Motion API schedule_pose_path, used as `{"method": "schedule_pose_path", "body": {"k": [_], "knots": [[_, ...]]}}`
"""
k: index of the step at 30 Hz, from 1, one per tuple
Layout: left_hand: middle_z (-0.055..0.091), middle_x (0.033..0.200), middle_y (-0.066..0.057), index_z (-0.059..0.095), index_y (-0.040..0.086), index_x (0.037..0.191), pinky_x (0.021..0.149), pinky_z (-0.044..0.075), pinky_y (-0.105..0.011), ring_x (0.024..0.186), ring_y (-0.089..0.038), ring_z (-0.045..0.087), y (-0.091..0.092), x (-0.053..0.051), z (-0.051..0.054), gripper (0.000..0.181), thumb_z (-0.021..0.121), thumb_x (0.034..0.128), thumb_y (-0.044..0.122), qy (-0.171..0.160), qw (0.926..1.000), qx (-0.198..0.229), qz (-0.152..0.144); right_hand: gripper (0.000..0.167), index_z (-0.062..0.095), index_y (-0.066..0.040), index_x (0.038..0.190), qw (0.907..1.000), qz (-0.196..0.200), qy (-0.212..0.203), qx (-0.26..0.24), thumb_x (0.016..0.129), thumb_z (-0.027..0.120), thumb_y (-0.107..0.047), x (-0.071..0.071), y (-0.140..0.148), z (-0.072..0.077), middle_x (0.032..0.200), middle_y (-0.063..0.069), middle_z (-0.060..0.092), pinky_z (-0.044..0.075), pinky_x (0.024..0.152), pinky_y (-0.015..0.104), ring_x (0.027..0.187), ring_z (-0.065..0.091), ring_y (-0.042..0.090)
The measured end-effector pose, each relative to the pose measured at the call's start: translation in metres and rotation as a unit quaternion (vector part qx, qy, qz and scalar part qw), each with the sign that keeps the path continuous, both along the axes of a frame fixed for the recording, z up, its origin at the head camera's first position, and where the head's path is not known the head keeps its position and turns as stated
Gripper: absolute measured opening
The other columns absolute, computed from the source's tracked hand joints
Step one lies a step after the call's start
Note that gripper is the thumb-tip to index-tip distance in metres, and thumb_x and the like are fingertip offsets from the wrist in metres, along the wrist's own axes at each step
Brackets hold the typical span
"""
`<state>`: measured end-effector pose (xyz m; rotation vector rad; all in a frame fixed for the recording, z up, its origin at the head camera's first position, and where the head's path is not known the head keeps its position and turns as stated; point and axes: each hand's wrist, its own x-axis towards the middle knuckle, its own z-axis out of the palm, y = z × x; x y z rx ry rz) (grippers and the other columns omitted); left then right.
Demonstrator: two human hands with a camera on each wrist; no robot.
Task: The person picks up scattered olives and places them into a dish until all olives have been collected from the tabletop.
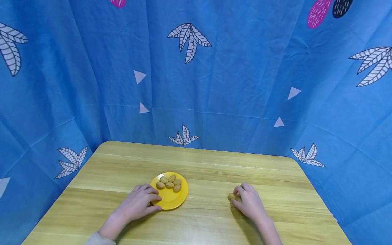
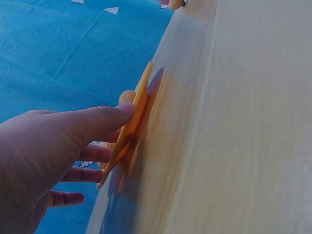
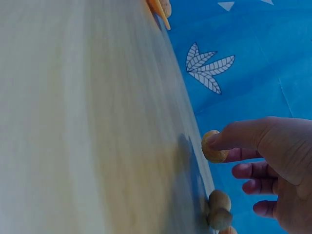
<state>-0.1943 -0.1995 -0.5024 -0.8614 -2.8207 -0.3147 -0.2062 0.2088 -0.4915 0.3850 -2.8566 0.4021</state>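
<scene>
A yellow plate [image 1: 168, 200] lies on the table, with several brown oval walnuts [image 1: 169, 184] grouped on its far part. My left hand [image 1: 141, 202] rests at the plate's left rim, its thumb [image 2: 119, 113] touching the edge and its loosely bent fingers over it. To the right, my right hand [image 1: 249, 200] pinches one walnut [image 3: 213, 146] between thumb and index finger, held a little above the table; the other fingers are bent and free. Below that hand, the right wrist view shows more walnuts [image 3: 220, 209] on the table, which the hand hides in the head view.
The wooden table [image 1: 208, 224] has rounded far corners. A blue curtain [image 1: 214, 85] printed with leaves and triangles hangs behind it and along both sides. Between the plate and the right hand lies a stretch of bare wood.
</scene>
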Motion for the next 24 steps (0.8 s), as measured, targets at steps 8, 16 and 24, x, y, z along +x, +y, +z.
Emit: {"method": "schedule_pose_path", "body": {"k": [8,16,24], "knots": [[0.070,0.111,0.004,0.076,0.023,0.102,0.095,0.045,-0.049,0.108,-0.019,0.057,0.000,0.001,0.000,0.032,0.071,0.0827,0.048,0.002,1.0000,0.004,0.000,0.022,0.063,-0.015,0.086,0.9994,0.018,0.027,-0.007,0.076,0.080,-0.023,-0.006,-0.015,0.003,0.090,0.000,0.057,0.047,0.078,0.042,0.090,0.054,0.022],[0.070,0.110,0.004,0.076,0.023,0.101,0.094,0.045,-0.047,0.107,-0.018,0.057,0.001,0.000,0.002,0.032,0.071,0.0824,0.049,0.008,1.0000,0.003,-0.002,0.022,0.064,-0.014,0.086,0.9975,0.046,0.051,-0.018,0.075,0.081,-0.022,-0.014,-0.033,0.011,0.091,0.001,0.057,0.047,0.082,0.043,0.093,0.055,0.025],[0.070,0.110,0.004,0.076,0.024,0.102,0.094,0.045,-0.047,0.107,-0.018,0.057,0.002,-0.001,0.002,0.032,0.071,0.0826,0.049,0.002,1.0000,0.001,-0.002,0.024,0.063,-0.014,0.089,0.9972,0.060,0.037,-0.026,0.074,0.081,-0.020,-0.020,-0.052,0.020,0.094,0.001,0.058,0.047,0.086,0.045,0.093,0.055,0.024]]}}
